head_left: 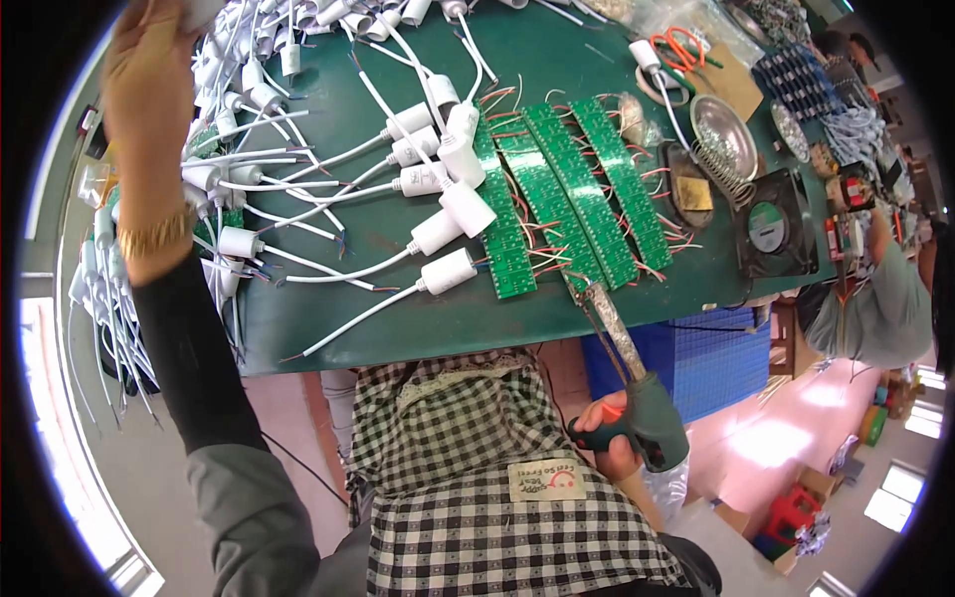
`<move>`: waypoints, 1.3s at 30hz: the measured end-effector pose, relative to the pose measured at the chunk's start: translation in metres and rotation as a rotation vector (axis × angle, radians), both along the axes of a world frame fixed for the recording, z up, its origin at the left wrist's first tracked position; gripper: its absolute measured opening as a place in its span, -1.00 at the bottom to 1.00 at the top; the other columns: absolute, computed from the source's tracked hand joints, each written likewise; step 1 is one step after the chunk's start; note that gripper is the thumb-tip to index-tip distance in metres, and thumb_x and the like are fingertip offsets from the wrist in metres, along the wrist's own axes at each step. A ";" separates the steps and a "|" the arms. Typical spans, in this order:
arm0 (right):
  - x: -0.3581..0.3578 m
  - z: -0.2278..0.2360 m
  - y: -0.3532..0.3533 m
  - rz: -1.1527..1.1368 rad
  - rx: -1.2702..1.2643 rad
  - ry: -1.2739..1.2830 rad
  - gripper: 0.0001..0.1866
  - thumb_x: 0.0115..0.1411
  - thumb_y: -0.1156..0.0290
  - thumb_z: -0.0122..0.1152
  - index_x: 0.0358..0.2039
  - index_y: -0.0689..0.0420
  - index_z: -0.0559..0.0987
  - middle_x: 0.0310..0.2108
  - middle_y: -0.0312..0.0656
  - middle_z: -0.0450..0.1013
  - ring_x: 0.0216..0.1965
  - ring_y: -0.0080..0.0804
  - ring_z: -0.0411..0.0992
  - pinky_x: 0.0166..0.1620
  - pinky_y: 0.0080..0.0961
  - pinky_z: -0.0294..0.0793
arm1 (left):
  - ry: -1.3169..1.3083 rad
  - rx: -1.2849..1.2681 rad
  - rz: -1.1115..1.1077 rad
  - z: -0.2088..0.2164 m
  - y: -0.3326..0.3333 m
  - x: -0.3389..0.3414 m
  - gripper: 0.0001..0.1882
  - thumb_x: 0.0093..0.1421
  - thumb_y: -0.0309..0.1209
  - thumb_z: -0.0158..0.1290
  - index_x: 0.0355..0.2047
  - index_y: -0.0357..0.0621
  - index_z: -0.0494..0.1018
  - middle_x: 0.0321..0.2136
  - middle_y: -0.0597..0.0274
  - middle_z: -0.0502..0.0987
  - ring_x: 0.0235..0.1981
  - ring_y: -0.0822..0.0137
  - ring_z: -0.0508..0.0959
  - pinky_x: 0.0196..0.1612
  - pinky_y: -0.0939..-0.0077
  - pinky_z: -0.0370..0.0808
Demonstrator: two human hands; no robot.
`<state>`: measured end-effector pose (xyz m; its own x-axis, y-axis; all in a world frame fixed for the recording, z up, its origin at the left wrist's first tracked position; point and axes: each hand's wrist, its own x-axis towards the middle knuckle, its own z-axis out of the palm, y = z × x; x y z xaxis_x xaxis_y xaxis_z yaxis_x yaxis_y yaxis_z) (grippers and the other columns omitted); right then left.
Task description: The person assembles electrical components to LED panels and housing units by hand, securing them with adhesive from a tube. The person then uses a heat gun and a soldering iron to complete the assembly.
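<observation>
My right hand (612,438) is wrapped round the grip of a soldering gun (645,418), dark green with an orange trigger. Its long metal tip reaches the near ends of the green circuit board strips (567,199), which lie side by side with thin red and white wires along their edges. White lamp sockets (448,271) with white cables lie against the left side of the boards. Far up at the left, my left hand (149,80) is stretched over the heap of white sockets; its fingers are blurred at the picture's edge, next to something whitish.
To the right stand a black fan (776,227), a round metal dish (724,134), a coiled wire holder (731,181) and a soldering tray (691,189). Orange-handled tool (678,48) lies behind. Below the green table (308,328) sits a blue crate (721,363). Another person's sleeve (870,308) shows right.
</observation>
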<state>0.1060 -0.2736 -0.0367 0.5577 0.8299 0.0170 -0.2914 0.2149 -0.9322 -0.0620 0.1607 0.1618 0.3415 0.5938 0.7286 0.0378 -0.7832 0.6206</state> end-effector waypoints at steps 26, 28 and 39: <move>0.010 -0.018 -0.003 0.140 0.057 -0.192 -0.48 0.11 0.47 0.02 0.10 0.37 0.27 -0.29 -0.04 0.35 -0.32 -0.30 0.38 -0.21 -0.29 0.49 | 0.675 0.319 -0.457 -0.162 -0.170 0.020 -0.64 -0.06 -0.48 0.11 -0.19 -0.16 0.41 -0.17 0.03 0.37 -0.33 0.14 0.47 -0.28 0.35 0.49; 0.010 -0.016 -0.002 0.130 0.055 -0.152 -0.49 0.12 0.45 0.05 0.09 0.36 0.29 -0.29 -0.05 0.36 -0.31 -0.31 0.38 -0.21 -0.32 0.48 | 0.704 0.301 -0.452 -0.160 -0.173 0.022 -0.65 -0.08 -0.48 0.10 -0.20 -0.17 0.42 -0.15 0.02 0.37 -0.32 0.14 0.48 -0.28 0.37 0.50; 0.010 -0.014 0.000 0.101 0.046 -0.131 -0.51 0.10 0.48 0.07 0.06 0.34 0.33 -0.27 -0.07 0.37 -0.30 -0.33 0.38 -0.21 -0.34 0.47 | 0.699 0.578 -0.416 -0.154 -0.167 0.022 -0.68 -0.15 -0.45 0.13 -0.29 -0.15 0.45 -0.22 0.02 0.45 -0.34 0.25 0.53 -0.45 0.50 0.51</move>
